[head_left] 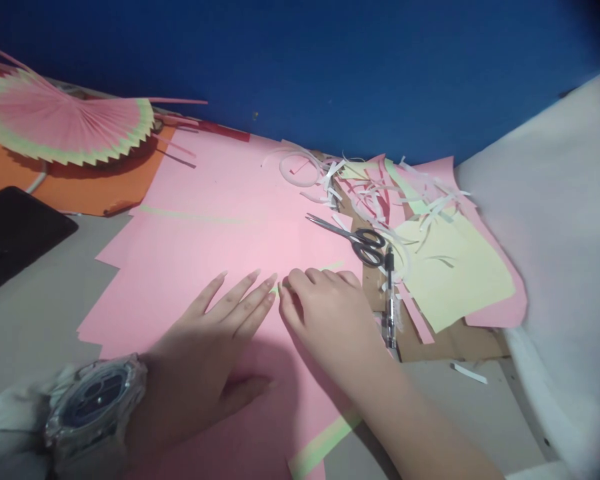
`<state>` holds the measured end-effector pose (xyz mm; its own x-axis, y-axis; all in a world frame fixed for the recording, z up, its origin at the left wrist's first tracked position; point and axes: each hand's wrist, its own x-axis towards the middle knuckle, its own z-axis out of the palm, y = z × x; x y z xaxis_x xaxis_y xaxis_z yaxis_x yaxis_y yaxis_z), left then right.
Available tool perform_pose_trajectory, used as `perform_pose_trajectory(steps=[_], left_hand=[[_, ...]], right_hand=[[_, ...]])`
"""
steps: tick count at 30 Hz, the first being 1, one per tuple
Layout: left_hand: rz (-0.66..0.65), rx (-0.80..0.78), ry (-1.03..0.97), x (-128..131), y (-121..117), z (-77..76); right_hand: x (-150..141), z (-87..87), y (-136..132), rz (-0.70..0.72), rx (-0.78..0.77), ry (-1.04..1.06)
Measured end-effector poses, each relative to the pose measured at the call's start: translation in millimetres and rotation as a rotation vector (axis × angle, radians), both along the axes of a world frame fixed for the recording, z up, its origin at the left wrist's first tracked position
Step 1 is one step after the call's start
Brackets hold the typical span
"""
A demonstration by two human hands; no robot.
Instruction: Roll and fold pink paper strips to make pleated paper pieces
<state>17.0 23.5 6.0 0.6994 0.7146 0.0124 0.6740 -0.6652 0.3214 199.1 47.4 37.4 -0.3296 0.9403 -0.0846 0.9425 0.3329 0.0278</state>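
Note:
Sheets of pink paper (pixel 205 247) overlap on the table below my hands. My left hand (pixel 215 340), with a watch (pixel 95 400) on its wrist, lies flat on the pink paper with its fingers stretched out. Beside it, my right hand (pixel 325 307) is closed, its thumb and fingers bunched together over a narrow green paper strip (pixel 333 266). A bit of this green shows between the two hands' fingertips; the rest under the right hand is hidden. Another green band (pixel 325 443) runs along the pink paper's near edge.
Black-handled scissors (pixel 367 247) and a pen (pixel 390 297) lie right of my hands. Beyond are paper scraps (pixel 375 190), a pale yellow sheet (pixel 455 273) and cardboard (pixel 445 343). A pleated pink-and-green paper fan (pixel 70 120) and a black flat object (pixel 20 233) are at left.

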Motion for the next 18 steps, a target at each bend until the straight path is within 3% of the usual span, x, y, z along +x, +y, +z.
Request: perform_pose_trajectory(steps=[5, 18], left_hand=[[0.048, 0.026, 0.011, 3.1, -2.4, 3.5], [0.008, 0.075, 0.001, 1.7, -1.5, 0.8]], right_hand=[[0.5, 0.3, 0.9, 0.003, 0.021, 0.01], [-6.3, -1.8, -1.9, -0.076, 0.147, -0.018]])
